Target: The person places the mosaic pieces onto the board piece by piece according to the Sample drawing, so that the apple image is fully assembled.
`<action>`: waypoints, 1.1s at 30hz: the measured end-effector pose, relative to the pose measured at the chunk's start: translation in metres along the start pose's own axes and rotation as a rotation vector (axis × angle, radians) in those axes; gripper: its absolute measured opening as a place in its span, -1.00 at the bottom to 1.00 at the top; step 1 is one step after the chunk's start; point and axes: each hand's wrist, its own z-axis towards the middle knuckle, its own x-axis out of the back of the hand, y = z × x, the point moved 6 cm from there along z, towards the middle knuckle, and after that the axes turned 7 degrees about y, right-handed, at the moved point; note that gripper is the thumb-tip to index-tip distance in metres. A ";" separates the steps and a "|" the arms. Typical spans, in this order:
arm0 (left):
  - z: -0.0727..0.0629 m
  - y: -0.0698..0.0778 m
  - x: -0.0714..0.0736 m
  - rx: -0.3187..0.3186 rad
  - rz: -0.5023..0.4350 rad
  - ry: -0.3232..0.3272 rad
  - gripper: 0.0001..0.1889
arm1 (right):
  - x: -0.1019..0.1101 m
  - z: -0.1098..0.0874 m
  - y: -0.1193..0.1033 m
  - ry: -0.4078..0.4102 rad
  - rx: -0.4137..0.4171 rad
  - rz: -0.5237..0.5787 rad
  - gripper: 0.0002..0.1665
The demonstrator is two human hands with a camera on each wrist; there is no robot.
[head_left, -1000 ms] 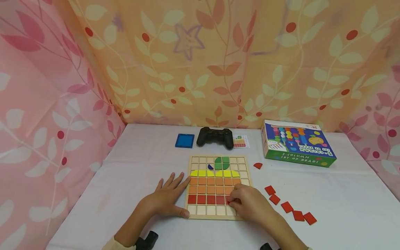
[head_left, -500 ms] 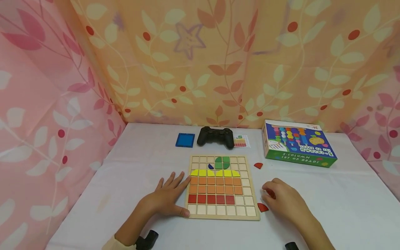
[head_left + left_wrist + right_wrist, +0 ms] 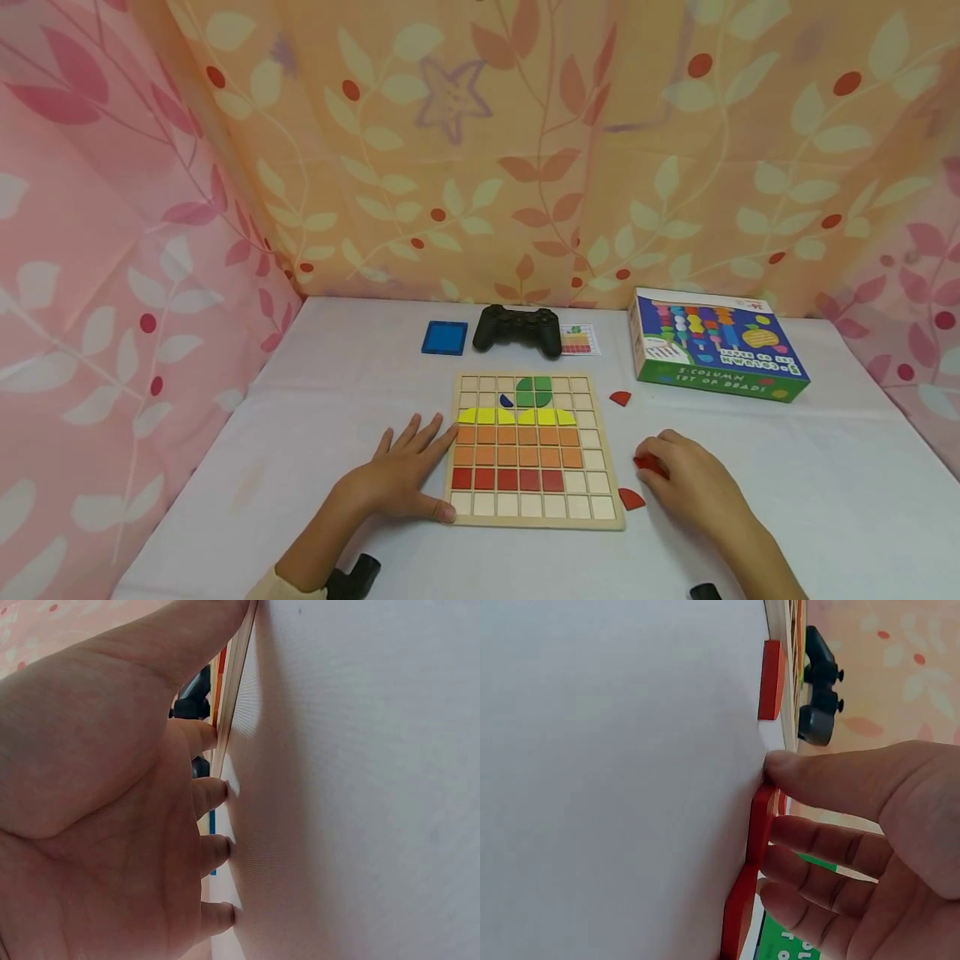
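A wooden grid board (image 3: 546, 505) lies on the table, its cells partly filled with green, blue, yellow, orange and red tiles. My left hand (image 3: 401, 479) rests flat at the board's left edge with fingers spread; in the left wrist view, the thumb of this hand (image 3: 97, 787) reaches the wooden rim. Right of the board, my right hand (image 3: 686, 475) pinches a red square tile (image 3: 647, 463) between thumb and fingers, low at the tabletop. Beside the fingers in the right wrist view is another red tile (image 3: 739, 911). Other loose red squares are hidden under this hand in the head view.
Two red quarter-circle tiles lie right of the board, one near (image 3: 632, 499) and one farther back (image 3: 620, 398). Behind the board are a blue square case (image 3: 444, 337), a black game controller (image 3: 517, 330) and a pattern card (image 3: 581, 339). A bead-set box (image 3: 716, 346) stands back right.
My right hand has left a red tile in the red row, moved right off the board, and taken hold of another red tile. My left hand has stayed put.
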 end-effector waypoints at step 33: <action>0.000 0.000 0.000 0.006 -0.003 -0.001 0.26 | -0.023 0.003 -0.083 -0.021 0.402 0.179 -0.77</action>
